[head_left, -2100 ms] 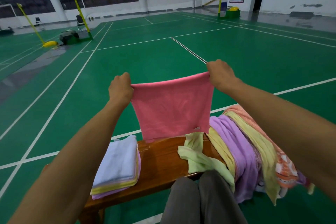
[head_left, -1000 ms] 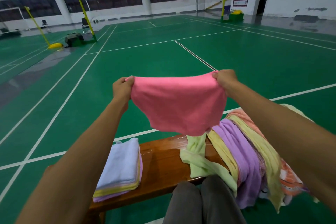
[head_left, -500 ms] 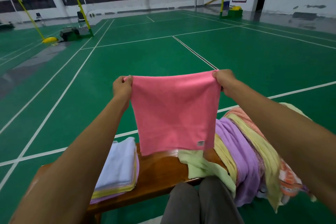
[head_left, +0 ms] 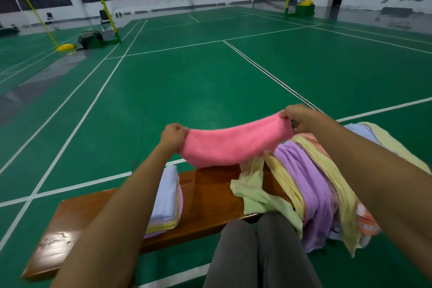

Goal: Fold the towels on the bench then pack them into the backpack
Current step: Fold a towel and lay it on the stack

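**Pink towel held over bench, both hands gripping**

Pink towel (head_left: 233, 145) sags between two hands above the wooden bench (head_left: 205, 203); its lower edge looks to touch the bench top, contact hard to confirm. Left hand (head_left: 173, 136) and right hand (head_left: 298, 117) each curl fingers round an upper corner; fingertips hidden behind the cloth. Left forearm covers part of the folded stack (head_left: 167, 199), lavender on top, yellow and purple edges below. Unfolded pile (head_left: 311, 184) of purple, yellow, green and orange towels drapes off the bench's right end, hiding that end. Bare glossy wood between stack and pile. Backpack not visible. Green court floor (head_left: 187, 82) open beyond.
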